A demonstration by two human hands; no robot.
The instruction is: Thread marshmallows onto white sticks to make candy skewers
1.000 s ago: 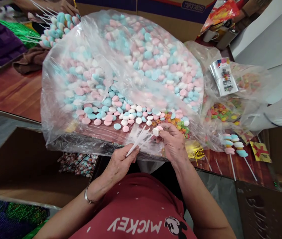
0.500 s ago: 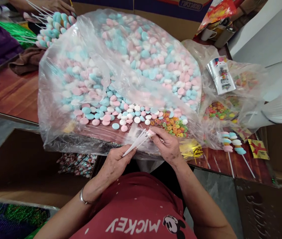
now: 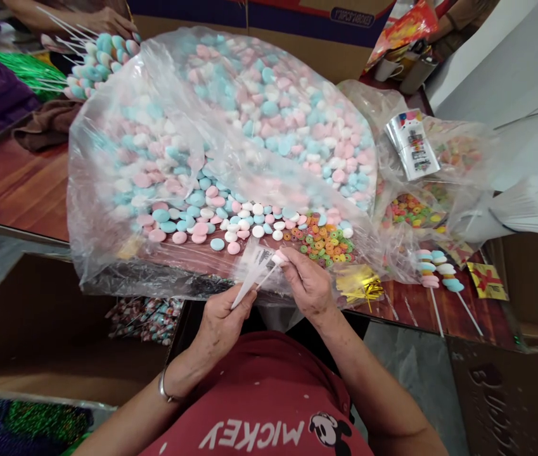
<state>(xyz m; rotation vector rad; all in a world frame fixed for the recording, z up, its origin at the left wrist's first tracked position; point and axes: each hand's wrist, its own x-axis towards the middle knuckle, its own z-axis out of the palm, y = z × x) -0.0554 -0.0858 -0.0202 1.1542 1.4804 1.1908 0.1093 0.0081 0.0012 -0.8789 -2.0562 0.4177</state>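
My left hand is closed round a bundle of thin white sticks, which fan out up and to the right. One stick leads to a pale pink-and-white marshmallow, pinched in the fingertips of my right hand. Just beyond my hands, loose pink, blue and white marshmallows spill from a large clear plastic bag. Beside them, above my right hand, lies a heap of small coloured gummy rings. A printed clear wrapper lies under the stick tips.
Finished candy skewers lie at the table's right, by a yellow packet and gold twist ties. A silver packet stack rests behind. An open carton stands lower left. Another person's hand is near more skewers.
The marshmallow in my right hand now sits on the end of a single stick, which has come apart from the bundle. The whole view has shifted slightly.
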